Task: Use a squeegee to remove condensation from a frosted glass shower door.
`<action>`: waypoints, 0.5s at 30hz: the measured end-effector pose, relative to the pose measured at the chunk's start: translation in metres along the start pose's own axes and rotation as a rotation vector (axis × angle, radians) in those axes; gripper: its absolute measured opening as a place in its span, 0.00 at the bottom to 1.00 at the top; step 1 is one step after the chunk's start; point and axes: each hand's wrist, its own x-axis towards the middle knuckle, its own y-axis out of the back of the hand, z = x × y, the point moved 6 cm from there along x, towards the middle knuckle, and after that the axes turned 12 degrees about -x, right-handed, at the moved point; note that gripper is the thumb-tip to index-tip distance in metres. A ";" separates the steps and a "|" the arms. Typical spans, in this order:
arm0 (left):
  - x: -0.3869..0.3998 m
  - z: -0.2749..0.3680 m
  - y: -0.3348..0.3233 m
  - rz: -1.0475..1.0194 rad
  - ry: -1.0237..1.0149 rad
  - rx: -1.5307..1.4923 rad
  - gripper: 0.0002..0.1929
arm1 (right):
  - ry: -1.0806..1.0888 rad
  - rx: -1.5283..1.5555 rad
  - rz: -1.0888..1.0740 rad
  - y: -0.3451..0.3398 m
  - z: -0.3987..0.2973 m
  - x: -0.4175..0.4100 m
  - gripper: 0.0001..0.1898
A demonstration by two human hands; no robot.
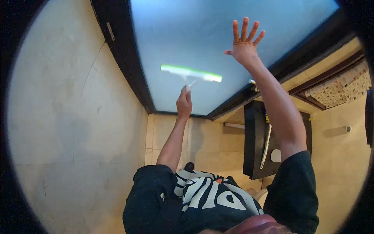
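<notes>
In my left hand (184, 103) is the handle of a white squeegee (191, 73) with a bright green edge on its long blade. The blade lies across the lower part of a frosted glass pane (181, 35), tilted slightly down to the right. My right hand (245, 49) is spread flat over the pane, higher and to the right, with nothing in it. Whether its palm presses on the glass cannot be made out. A dark door frame (124, 52) surrounds the pane. Behind my right forearm a small metal door handle (253, 82) partly shows.
At right, a black counter (252, 140) holds a long white-handled brush (266, 147) and a white round object (275, 155). Beyond it is a framed opening with a patterned curtain (336, 84). A beige wall (58, 117) rises at left, above a tiled floor (207, 143).
</notes>
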 end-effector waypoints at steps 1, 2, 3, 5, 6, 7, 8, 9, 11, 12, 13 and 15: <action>0.018 0.020 -0.005 -0.041 -0.007 -0.027 0.16 | -0.005 -0.011 -0.010 -0.003 0.000 -0.007 0.67; 0.034 0.033 -0.008 -0.044 -0.001 -0.024 0.16 | -0.007 -0.021 -0.010 -0.004 -0.002 -0.008 0.68; 0.048 0.050 -0.013 -0.048 -0.055 -0.056 0.15 | -0.011 -0.033 -0.011 -0.005 -0.003 -0.011 0.69; 0.056 0.058 -0.020 -0.052 -0.117 -0.092 0.15 | -0.019 -0.051 -0.006 -0.003 -0.003 -0.009 0.70; 0.056 0.057 -0.025 -0.054 -0.122 -0.083 0.15 | -0.020 -0.056 -0.023 -0.003 -0.004 -0.009 0.70; 0.055 0.052 -0.031 -0.054 -0.127 -0.075 0.15 | -0.020 -0.061 -0.038 -0.002 -0.007 -0.008 0.70; 0.053 0.048 -0.037 -0.056 -0.132 -0.068 0.15 | -0.021 -0.068 -0.055 -0.001 -0.009 -0.007 0.70; 0.051 0.042 -0.044 -0.057 -0.135 -0.062 0.15 | -0.021 -0.075 -0.073 -0.001 -0.010 -0.006 0.71; 0.043 0.026 -0.056 -0.069 -0.108 -0.069 0.15 | -0.025 -0.092 -0.058 -0.002 -0.010 -0.004 0.71; 0.038 0.016 -0.060 -0.073 -0.079 -0.064 0.15 | -0.021 -0.096 -0.037 -0.001 -0.011 -0.004 0.71; 0.031 0.006 -0.062 -0.074 -0.049 -0.056 0.16 | -0.017 -0.099 -0.014 -0.001 -0.011 -0.003 0.71; 0.016 -0.012 -0.062 -0.080 -0.010 -0.050 0.16 | -0.008 -0.101 0.000 -0.002 -0.010 -0.005 0.71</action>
